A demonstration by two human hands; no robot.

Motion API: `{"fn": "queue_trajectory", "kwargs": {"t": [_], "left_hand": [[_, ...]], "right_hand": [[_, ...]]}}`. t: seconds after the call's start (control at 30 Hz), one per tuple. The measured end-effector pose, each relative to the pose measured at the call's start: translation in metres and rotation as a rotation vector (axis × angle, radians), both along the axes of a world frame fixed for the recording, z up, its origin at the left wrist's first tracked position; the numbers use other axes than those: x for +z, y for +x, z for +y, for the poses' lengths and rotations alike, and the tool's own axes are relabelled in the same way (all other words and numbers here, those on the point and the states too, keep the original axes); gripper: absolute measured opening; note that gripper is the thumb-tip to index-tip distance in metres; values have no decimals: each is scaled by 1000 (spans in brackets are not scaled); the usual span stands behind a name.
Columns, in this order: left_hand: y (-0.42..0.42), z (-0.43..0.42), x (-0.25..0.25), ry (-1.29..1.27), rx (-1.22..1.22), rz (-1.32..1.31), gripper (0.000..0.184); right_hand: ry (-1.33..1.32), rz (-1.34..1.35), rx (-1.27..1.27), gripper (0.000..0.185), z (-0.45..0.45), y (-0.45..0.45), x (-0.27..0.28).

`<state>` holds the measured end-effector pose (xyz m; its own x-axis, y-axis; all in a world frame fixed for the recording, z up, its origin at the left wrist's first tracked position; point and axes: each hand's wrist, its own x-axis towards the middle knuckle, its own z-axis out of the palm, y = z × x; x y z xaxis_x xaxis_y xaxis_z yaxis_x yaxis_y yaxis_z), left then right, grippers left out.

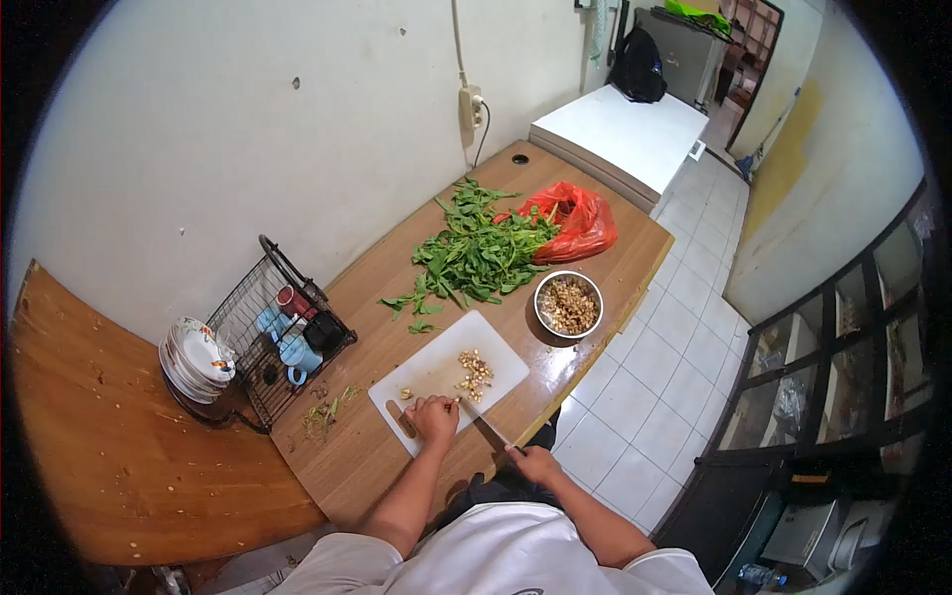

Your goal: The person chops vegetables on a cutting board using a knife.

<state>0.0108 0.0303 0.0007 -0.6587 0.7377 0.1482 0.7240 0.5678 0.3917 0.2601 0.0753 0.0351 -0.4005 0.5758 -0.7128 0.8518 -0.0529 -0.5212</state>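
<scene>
A white cutting board [446,347] lies at the front edge of the wooden table. My left hand [433,418] rests on its near left part, fingers curled together over something too small to make out, beside the blade tip. My right hand [535,463] is wrapped round the handle of a knife [487,421], whose blade reaches over the board. Small cut pale-brown pieces [475,372] are heaped beyond the blade, with a few more [406,394] near the board's left side. A metal bowl [541,319] of similar pieces stands to the right of the board.
Leafy greens [476,248] spread behind the board, beside a red plastic bag [592,230]. At the left, a wire rack [260,339] holds cups and plates [203,355]. Stem scraps [325,413] lie left of the board. A white-topped unit [625,134] adjoins the table's far end.
</scene>
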Motion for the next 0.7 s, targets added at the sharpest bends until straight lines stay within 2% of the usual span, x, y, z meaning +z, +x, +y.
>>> {"fn": "queue_trajectory", "kwargs": {"t": [0.13, 0.3, 0.47, 0.6, 0.63, 0.7], "left_hand": [[0, -3, 1, -10, -23, 23, 8], [-3, 1, 0, -12, -22, -3, 8], [-3, -2, -3, -54, -8, -19, 8], [-4, -2, -6, -10, -2, -38, 8], [-6, -1, -8, -23, -7, -34, 8], [-6, -2, -7, -44, -15, -38, 7]], "right_hand": [[13, 9, 17, 84, -8, -4, -8], [100, 29, 6, 76, -12, -9, -14], [56, 22, -10, 71, -7, -16, -30], [114, 108, 17, 69, -5, -21, -18], [108, 104, 23, 69, 0, -29, -16], [14, -67, 107, 77, 6, -43, -16]]}}
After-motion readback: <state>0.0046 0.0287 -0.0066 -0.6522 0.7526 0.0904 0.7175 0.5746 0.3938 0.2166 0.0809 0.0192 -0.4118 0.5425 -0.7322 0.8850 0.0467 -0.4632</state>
